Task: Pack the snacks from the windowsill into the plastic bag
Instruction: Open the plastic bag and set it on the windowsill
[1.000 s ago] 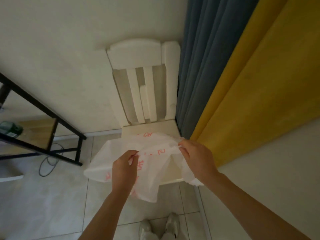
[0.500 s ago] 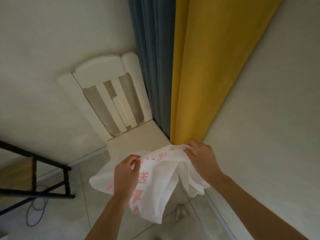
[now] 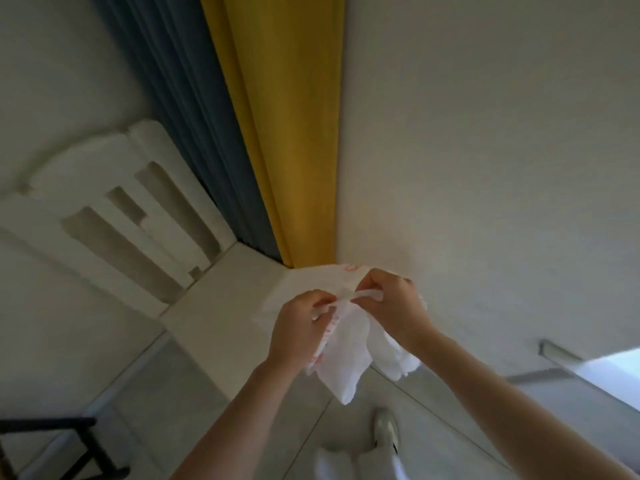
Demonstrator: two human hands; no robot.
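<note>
A thin white plastic bag (image 3: 346, 362) with red print hangs crumpled in the air in front of me, above the floor. My left hand (image 3: 298, 330) pinches its upper edge on the left. My right hand (image 3: 391, 306) pinches the same edge on the right, and a strip of the bag is stretched between the two hands. The hands are close together. No snacks and no windowsill show in the head view.
A white wooden chair (image 3: 145, 216) stands at the left against the wall. Blue (image 3: 194, 116) and yellow curtains (image 3: 287, 133) hang behind it. A pale wall (image 3: 485, 150) fills the right. My white shoes (image 3: 384, 434) stand on the tiled floor; a black frame (image 3: 62, 448) is at bottom left.
The view has swung to the right, so the chair slid left. My hands came closer together and the bag bunched up between them, away from the chair seat.
</note>
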